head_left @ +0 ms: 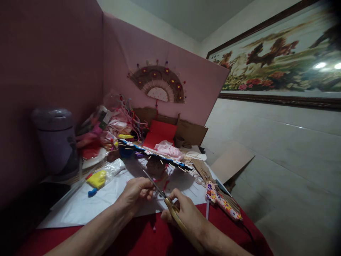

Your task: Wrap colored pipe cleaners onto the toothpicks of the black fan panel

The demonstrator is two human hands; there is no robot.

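Observation:
My right hand (186,213) is closed around the gold handles of a pair of scissors (170,206). The scissor blades point up and left, toward the fingers of my left hand (135,193). Those fingers are pinched together beside the blades, and what they hold, if anything, is too small or hidden to make out. Just beyond both hands, a dark strip (149,153) with blue and white decoration and thin sticks stands tilted above the white paper (106,202). Red cord (166,185) hangs beneath it. A tiny pink bit (154,229) shows against the red cloth (144,234).
A purple lidded container (57,142) stands at left. Near it lies a yellow packet (97,179) with a blue lump (92,192). At right is a flower-patterned pink object (221,202). Craft materials crowd the back below a decorated fan (160,80) on the pink panel.

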